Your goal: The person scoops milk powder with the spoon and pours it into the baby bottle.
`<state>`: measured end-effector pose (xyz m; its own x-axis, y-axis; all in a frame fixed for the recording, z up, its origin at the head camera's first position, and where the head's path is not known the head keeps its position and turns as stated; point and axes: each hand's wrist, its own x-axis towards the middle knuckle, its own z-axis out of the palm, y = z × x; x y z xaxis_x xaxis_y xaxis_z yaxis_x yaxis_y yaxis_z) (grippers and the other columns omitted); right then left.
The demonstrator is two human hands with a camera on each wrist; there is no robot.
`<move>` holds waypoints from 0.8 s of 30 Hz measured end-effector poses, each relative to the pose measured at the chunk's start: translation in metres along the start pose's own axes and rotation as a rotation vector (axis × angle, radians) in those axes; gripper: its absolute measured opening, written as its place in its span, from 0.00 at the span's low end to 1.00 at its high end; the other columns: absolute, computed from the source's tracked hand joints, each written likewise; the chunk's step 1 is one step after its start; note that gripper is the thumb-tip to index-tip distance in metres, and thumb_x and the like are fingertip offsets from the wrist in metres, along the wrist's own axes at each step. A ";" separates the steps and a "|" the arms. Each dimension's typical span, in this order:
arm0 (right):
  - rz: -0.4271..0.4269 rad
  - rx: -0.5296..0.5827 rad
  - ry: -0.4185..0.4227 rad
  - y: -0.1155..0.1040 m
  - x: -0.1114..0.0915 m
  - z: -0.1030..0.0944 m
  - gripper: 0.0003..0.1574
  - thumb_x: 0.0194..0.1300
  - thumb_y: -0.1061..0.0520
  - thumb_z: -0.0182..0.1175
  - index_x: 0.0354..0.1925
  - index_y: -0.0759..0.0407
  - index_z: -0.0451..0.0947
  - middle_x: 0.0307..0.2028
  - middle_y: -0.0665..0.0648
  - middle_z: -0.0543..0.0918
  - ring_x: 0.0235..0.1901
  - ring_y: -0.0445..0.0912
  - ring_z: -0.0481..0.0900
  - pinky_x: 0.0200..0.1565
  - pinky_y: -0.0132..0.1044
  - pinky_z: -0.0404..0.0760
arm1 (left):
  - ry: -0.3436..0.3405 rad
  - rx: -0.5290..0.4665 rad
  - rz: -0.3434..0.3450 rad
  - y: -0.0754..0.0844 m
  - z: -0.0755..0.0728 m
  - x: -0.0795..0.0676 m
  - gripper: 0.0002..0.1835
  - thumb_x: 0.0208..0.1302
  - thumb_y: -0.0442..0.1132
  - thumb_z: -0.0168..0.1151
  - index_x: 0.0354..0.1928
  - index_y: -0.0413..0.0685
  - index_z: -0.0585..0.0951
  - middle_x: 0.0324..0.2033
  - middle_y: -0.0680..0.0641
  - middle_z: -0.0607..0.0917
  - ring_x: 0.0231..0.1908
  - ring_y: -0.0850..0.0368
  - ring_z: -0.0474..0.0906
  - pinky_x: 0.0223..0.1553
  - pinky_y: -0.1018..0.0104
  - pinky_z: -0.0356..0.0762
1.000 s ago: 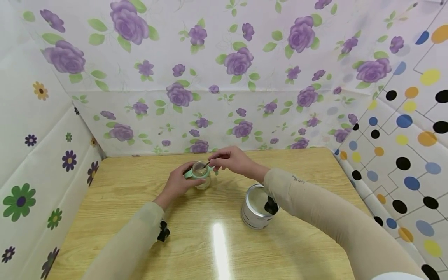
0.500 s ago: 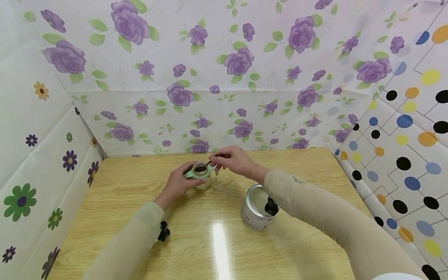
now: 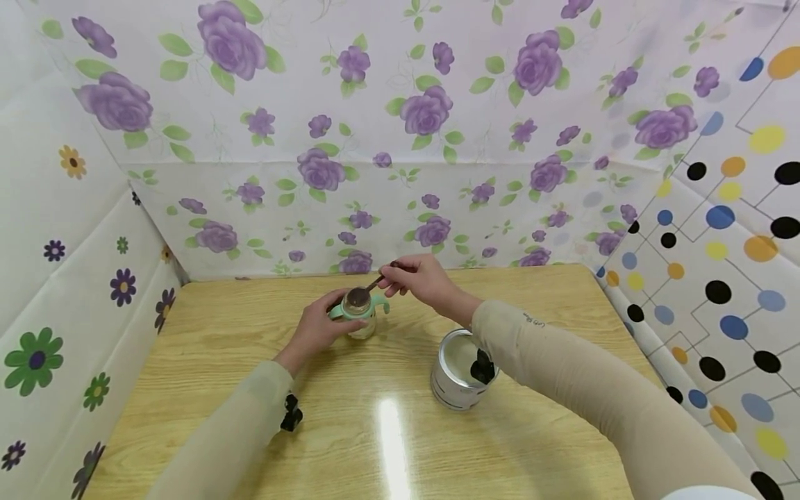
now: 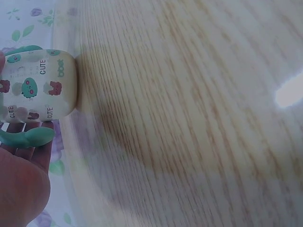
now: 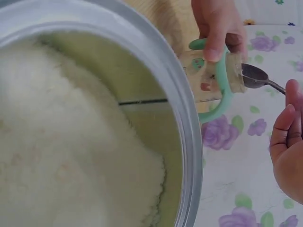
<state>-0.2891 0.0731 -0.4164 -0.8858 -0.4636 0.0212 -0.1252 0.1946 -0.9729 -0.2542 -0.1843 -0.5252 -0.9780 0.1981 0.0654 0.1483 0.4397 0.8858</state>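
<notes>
A baby bottle [image 3: 364, 328] with mint-green handles and printed cartoon figures stands on the table, its mouth uncovered. My left hand [image 3: 317, 325] grips it from the left; in the left wrist view, fingers of that hand [image 4: 23, 179] show behind one green handle [image 4: 28, 137]. Between thumb and fingers, my right hand [image 3: 428, 283] pinches a dark metal spoon [image 3: 359, 297]. The bowl of the spoon [image 5: 254, 75] is at the bottle's mouth, and no powder is visible on it. The lower part of the bottle is partly covered by my left hand in the head view.
Below my right forearm stands an open metal tin [image 3: 459, 389], partly hidden by the sleeve. Pale powder [image 5: 71, 142] fills much of it. Floral sheets line the back of the wooden table [image 3: 250, 305]; a dotted sheet [image 3: 719, 292] hangs at the right.
My right hand has risen a little and drawn slightly right, lifting the spoon bowl from inside the bottle's mouth to its rim. The left hand and bottle stay put.
</notes>
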 end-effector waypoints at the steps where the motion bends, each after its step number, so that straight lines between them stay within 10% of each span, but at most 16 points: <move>1: 0.007 0.015 0.008 0.001 0.000 0.000 0.18 0.82 0.54 0.61 0.53 0.69 0.87 0.42 0.66 0.92 0.34 0.42 0.90 0.38 0.35 0.82 | 0.001 0.001 -0.001 0.000 0.000 0.000 0.40 0.60 0.50 0.83 0.74 0.55 0.78 0.67 0.47 0.82 0.64 0.45 0.79 0.66 0.42 0.78; 10: 0.094 0.272 0.083 0.001 -0.003 -0.016 0.21 0.84 0.55 0.57 0.60 0.71 0.82 0.36 0.48 0.92 0.36 0.39 0.89 0.40 0.30 0.84 | 0.000 0.010 -0.009 0.001 0.000 0.000 0.41 0.60 0.48 0.83 0.75 0.52 0.76 0.69 0.44 0.81 0.66 0.44 0.78 0.68 0.43 0.77; 24: 0.102 0.429 0.137 -0.009 -0.053 -0.073 0.14 0.85 0.55 0.56 0.52 0.61 0.86 0.38 0.50 0.92 0.36 0.40 0.88 0.41 0.29 0.85 | -0.017 0.013 -0.021 -0.001 -0.002 0.000 0.43 0.60 0.49 0.83 0.75 0.52 0.75 0.69 0.44 0.81 0.67 0.43 0.77 0.68 0.41 0.76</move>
<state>-0.2734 0.1589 -0.3917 -0.9387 -0.3361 -0.0770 0.1359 -0.1555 -0.9784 -0.2546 -0.1861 -0.5249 -0.9783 0.2036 0.0394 0.1301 0.4551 0.8809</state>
